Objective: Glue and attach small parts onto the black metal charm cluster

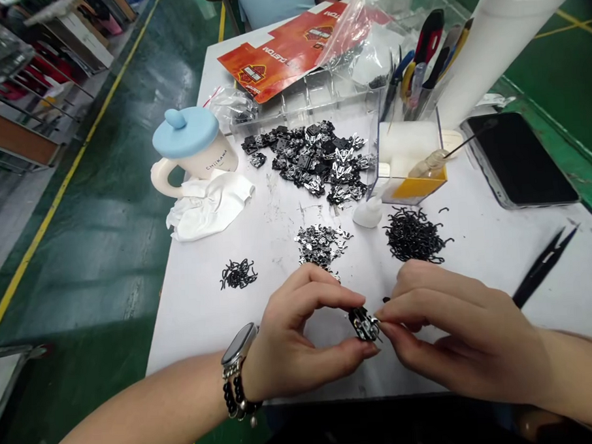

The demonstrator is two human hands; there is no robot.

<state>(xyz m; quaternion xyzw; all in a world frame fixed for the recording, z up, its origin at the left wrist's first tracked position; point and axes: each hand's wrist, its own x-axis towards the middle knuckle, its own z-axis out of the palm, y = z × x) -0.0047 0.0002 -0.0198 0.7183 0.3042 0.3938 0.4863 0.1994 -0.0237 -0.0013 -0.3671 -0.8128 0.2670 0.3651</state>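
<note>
We saw the small black-and-silver part held up over the near side of the worktop, between our two hands. Its long axis seemed to slant from upper left down to lower right. It lay within the left hand, at the fingertips, and directly left of the right hand, whose fingertips came right up to its edge.

Our left grip was parted only by the part's own width, forefinger above and thumb below, with the part pinched between them. Our right grip was drawn closed, thumb against fingertips, at the part's right edge; whether it had a tiny piece or the part's own edge between them, we could not tell.

Just beyond our hands lay a pile of little silver pieces, partly behind the left hand, and a heap of black hooked pieces, near the right one. Black tweezers rested beside our right hand.
</note>
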